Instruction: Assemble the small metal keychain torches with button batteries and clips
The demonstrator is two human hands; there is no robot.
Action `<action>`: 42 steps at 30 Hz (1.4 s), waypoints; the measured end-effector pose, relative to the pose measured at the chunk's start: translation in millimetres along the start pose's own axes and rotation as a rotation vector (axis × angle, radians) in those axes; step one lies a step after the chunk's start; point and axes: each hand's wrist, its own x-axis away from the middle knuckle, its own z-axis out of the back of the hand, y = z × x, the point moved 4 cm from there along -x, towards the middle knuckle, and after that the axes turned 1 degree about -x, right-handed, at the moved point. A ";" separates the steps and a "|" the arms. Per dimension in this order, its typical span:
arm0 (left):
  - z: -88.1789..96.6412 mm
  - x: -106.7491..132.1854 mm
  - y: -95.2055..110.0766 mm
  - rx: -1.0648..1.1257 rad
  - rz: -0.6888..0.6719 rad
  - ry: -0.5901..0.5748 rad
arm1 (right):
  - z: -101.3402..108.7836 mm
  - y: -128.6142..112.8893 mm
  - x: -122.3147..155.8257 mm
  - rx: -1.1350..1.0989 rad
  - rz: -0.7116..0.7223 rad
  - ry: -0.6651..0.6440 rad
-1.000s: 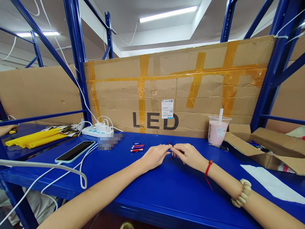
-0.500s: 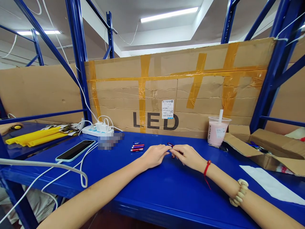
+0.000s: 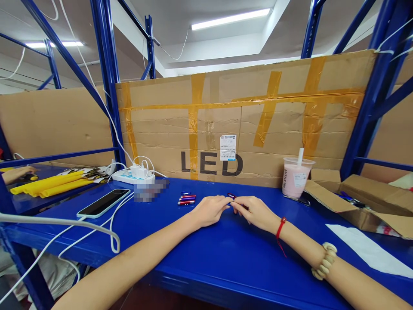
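Both of my hands meet over the blue shelf top [image 3: 206, 254], fingers pinched together on a small red and dark object [image 3: 231, 196] that I cannot make out well. My left hand [image 3: 209, 211] pinches it from the left and my right hand [image 3: 256, 212] from the right, a red string at the wrist. A short row of small red and blue pen-like cylinders [image 3: 187, 199] lies just left of my left hand.
A phone [image 3: 103, 203] on a white cable lies at the left, with a white power strip [image 3: 132, 176] behind it. A pink drink cup [image 3: 297, 176] stands right. An open cardboard box [image 3: 355, 202] and white sheet [image 3: 368, 249] sit far right. Yellow tubes [image 3: 48, 186] and another person's hand [image 3: 16, 173] are far left.
My hands have stayed together on the small object, barely shifting. The other person's hand at the far left has moved a little toward the yellow tubes.
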 end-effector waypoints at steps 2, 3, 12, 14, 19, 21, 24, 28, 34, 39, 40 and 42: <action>-0.6 0.0 -0.5 -0.011 -0.003 0.001 | -0.2 -0.2 0.0 -0.002 -0.010 -0.011; -0.9 0.0 -0.7 -0.014 -0.004 0.002 | -0.2 -0.3 0.0 -0.003 -0.010 -0.013; -0.5 0.3 -0.7 -0.010 -0.004 -0.005 | -0.4 0.7 1.0 0.000 -0.013 -0.016; -0.3 0.3 -0.6 -0.009 -0.003 -0.006 | -0.9 0.8 1.3 -0.001 -0.015 -0.018; 0.1 0.3 -0.2 -0.008 -0.009 -0.003 | -1.9 1.3 0.6 0.001 -0.014 -0.016; 0.1 0.3 -0.2 -0.008 -0.008 -0.005 | -1.9 1.4 0.2 0.003 -0.011 -0.016; -0.2 0.5 -0.7 -0.006 -0.005 -0.007 | -1.8 1.4 0.2 0.001 -0.015 -0.019; -1.2 0.9 -1.6 0.001 -0.009 0.002 | -1.7 1.5 0.5 0.002 -0.016 -0.013; -1.8 -0.6 -3.6 -0.014 -0.007 0.027 | 0.3 5.0 -1.3 0.044 0.017 0.005; -0.6 -2.3 -10.7 0.002 0.019 0.104 | 12.9 11.0 -1.4 0.149 0.075 0.213; -0.4 -2.2 -11.9 0.011 0.023 0.113 | 15.4 11.9 -0.6 0.156 0.079 0.266; 0.4 -2.0 -13.0 0.025 0.032 0.121 | 18.4 12.2 1.1 0.161 0.100 0.343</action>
